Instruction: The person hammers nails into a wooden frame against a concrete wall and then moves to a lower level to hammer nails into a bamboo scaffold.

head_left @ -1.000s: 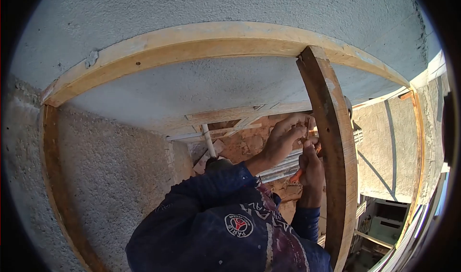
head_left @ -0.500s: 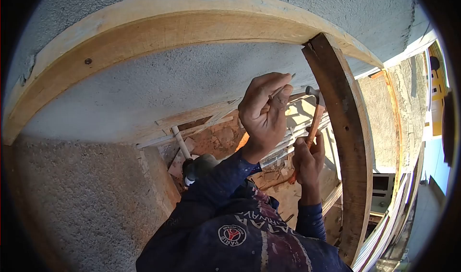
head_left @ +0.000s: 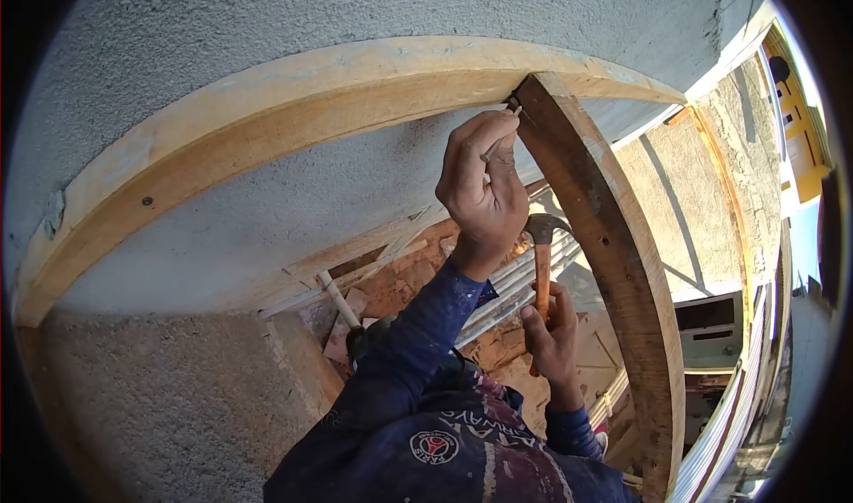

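Note:
My left hand (head_left: 482,183) is raised and pinches a nail (head_left: 508,112) between thumb and fingers, its tip at the joint where the dark upright plank (head_left: 613,245) meets the pale horizontal board (head_left: 293,121). My right hand (head_left: 551,339) is lower and grips the orange handle of a claw hammer (head_left: 540,245), whose metal head points up just below my left wrist. Both arms wear dark blue sleeves.
The boards are fixed against a rough grey plastered wall (head_left: 267,23). Far below lie rubble, a white pipe (head_left: 339,297) and scaffold planks (head_left: 524,281). Other buildings and a railing (head_left: 737,414) show at the right, with a long drop beneath.
My left hand rose with the nail from near the hammer to the joint of the two boards. The hammer stayed low in my right hand, and the view tilted up.

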The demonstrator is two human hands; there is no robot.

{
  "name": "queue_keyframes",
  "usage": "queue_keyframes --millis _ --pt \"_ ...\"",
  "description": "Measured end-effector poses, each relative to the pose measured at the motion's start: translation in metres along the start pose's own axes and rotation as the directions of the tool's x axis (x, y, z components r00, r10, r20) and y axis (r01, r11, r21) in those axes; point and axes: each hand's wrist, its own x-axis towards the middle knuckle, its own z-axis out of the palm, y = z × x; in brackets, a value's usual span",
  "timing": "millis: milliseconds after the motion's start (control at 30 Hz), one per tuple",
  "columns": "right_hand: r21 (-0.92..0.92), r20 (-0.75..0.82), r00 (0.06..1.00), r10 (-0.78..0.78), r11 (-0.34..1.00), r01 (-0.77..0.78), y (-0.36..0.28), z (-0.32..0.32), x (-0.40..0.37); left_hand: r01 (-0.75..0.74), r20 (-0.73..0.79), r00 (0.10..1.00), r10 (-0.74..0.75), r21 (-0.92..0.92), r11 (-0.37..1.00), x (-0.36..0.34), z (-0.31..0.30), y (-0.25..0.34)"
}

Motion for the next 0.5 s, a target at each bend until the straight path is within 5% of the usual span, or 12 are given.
queue_keyframes --millis 200,300,467,500 --pt "0.022 0.008 0.998 -0.058 0.998 0.058 -0.017 -0.008 -0.008 -0.061 0.042 0.997 0.062 -0.007 0.998 0.005 0.004 -0.003" --pt "-0.308 -0.021 0.961 -0.276 0.916 0.257 -0.018 -0.011 -0.016 -0.079 0.124 0.989 0.085 -0.047 0.996 0.009 -0.002 -0.006" --pt "-0.416 -0.002 0.872 -0.489 0.794 0.444 -0.043 -0.004 -0.018 -0.156 0.14 0.978 0.156 -0.011 0.988 0.007 -0.001 -0.018" --pt "-0.468 0.024 0.784 -0.621 0.686 0.558 -0.048 0.0 -0.011 -0.161 0.146 0.976 0.162 -0.016 0.987 0.007 -0.001 -0.018"
